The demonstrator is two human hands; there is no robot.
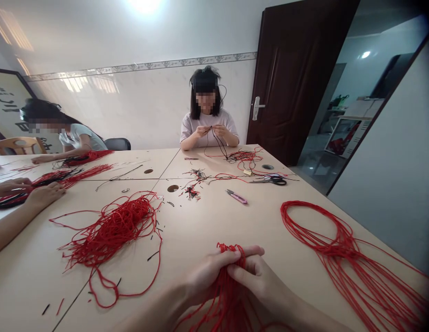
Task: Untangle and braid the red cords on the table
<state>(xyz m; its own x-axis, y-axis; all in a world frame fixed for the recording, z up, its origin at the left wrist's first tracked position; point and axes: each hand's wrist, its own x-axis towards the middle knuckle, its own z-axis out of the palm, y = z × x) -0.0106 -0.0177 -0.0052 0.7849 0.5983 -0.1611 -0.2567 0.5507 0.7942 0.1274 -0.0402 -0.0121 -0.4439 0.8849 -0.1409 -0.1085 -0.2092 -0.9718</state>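
Observation:
A bundle of red cords (230,295) is gripped between my two hands at the near middle of the table. My left hand (209,269) wraps it from the left, thumb across the top and a finger stretched to the right. From the right, my right hand (257,276) closes on the same bundle, its thumb pressed against the strands. Looped cord ends poke out above my fingers, and the loose strands hang down toward me. To the left lies a tangled heap of red cord (120,226). A looped hank of red cord (318,246) lies at the right.
Thread snips (237,197) and black scissors (273,180) lie beyond my hands. Cord scraps (192,191) are scattered near a table hole (173,188). Across the table (200,221), a person (209,110) holds dark cords. Other people's hands work red and black cords at the left.

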